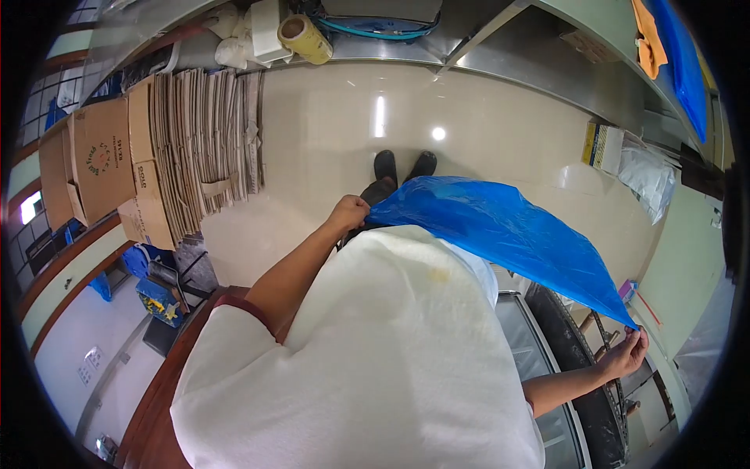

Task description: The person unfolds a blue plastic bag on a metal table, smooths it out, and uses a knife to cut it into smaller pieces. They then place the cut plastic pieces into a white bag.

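Observation:
A shiny blue plastic sheet [500,227] is stretched across the front of my body at waist height, its surface creased. My left hand [349,213] is closed on its left end, close to my waist. Far out to the right, my right hand [627,353] pinches the other end, which narrows to a corner at the fingertips. Between the two hands the sheet's upper edge bows outward over the floor. My white shirt [375,336] fills the lower middle of the view.
Flattened cardboard [203,141] is stacked upright at the left beside a cardboard box [101,156]. A yellowish tape roll [305,39] sits on the metal shelf ahead. More blue plastic [680,62] hangs at upper right. A black metal rack [578,375] stands near my right arm.

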The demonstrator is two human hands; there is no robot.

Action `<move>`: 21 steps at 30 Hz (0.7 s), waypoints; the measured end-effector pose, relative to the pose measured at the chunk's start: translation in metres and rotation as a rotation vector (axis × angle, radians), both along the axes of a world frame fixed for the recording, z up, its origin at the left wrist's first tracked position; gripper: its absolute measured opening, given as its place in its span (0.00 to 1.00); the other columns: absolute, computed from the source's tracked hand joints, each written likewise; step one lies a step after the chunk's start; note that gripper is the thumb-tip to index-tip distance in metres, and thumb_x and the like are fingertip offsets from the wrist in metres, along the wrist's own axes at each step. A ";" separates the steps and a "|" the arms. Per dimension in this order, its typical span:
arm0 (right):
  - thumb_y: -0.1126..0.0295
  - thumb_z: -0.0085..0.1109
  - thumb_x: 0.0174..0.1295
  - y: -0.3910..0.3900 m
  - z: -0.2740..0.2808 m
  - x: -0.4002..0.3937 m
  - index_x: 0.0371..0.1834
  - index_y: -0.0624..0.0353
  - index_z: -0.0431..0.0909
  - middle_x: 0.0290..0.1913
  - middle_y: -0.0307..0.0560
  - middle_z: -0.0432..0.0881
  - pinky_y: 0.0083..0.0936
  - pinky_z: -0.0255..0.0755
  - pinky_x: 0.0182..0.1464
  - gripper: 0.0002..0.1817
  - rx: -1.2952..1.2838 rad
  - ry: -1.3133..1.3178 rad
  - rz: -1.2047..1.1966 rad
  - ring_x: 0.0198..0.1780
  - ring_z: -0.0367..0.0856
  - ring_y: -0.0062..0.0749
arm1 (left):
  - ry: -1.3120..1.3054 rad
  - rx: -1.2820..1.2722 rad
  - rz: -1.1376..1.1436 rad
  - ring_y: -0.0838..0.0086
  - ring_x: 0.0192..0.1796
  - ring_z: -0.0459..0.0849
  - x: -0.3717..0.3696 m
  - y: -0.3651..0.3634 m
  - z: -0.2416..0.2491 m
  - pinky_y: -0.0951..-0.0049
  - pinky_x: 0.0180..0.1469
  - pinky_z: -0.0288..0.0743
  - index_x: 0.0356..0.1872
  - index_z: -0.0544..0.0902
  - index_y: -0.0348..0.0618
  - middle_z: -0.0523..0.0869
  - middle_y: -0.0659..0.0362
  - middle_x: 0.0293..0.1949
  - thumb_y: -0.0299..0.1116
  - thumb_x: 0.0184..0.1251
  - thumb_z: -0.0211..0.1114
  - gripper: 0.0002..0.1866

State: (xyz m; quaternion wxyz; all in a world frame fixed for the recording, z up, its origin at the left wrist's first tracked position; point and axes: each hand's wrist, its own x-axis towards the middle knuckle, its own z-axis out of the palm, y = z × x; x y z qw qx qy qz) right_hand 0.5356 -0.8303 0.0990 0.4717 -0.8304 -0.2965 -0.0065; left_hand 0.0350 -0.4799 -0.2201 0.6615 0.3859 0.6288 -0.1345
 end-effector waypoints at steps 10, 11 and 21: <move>0.75 0.55 0.70 0.009 -0.008 0.007 0.48 0.68 0.76 0.44 0.52 0.80 0.27 0.75 0.51 0.09 0.070 0.032 -0.119 0.45 0.79 0.31 | -0.273 -0.205 0.333 0.77 0.35 0.80 -0.004 0.024 0.030 0.79 0.38 0.77 0.50 0.81 0.42 0.82 0.61 0.34 0.23 0.62 0.62 0.14; 0.73 0.56 0.70 0.014 -0.010 0.010 0.47 0.68 0.77 0.43 0.51 0.81 0.27 0.76 0.51 0.09 -0.008 -0.021 -0.115 0.45 0.80 0.30 | -0.348 -0.198 0.339 0.78 0.35 0.79 -0.004 0.029 0.029 0.81 0.40 0.77 0.51 0.80 0.43 0.82 0.61 0.34 0.23 0.61 0.64 0.16; 0.76 0.61 0.64 0.083 -0.035 0.035 0.39 0.65 0.80 0.34 0.42 0.81 0.22 0.76 0.41 0.04 0.021 0.295 0.050 0.33 0.80 0.25 | -0.595 0.511 0.304 0.89 0.30 0.69 0.012 0.173 0.091 0.84 0.31 0.58 0.48 0.83 0.47 0.78 0.73 0.31 0.32 0.63 0.70 0.13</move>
